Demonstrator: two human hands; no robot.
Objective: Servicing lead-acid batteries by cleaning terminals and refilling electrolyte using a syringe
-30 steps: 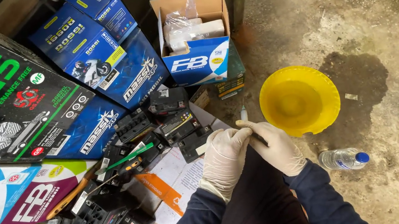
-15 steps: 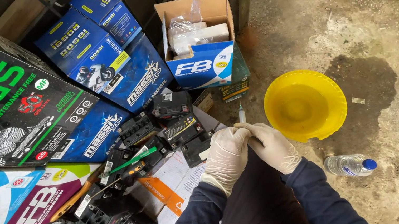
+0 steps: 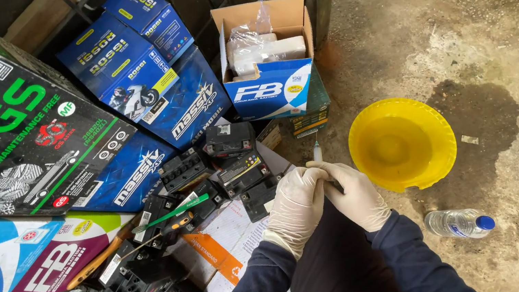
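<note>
Near the frame's centre, both gloved hands meet: left hand and right hand are pressed together, fingers closed around a thin syringe-like tube whose tip projects on the far side. Stacked battery boxes and small black batteries crowd the left. Right of the hands, a yellow basin sits on open concrete floor; a plastic bottle lies nearer.

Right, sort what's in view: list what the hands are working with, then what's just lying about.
In hand:
left hand
right hand
small syringe-like tube, held between both

Lying about:
yellow basin
plastic water bottle
small black batteries
green-handled screwdriver
open blue-and-white carton
</note>
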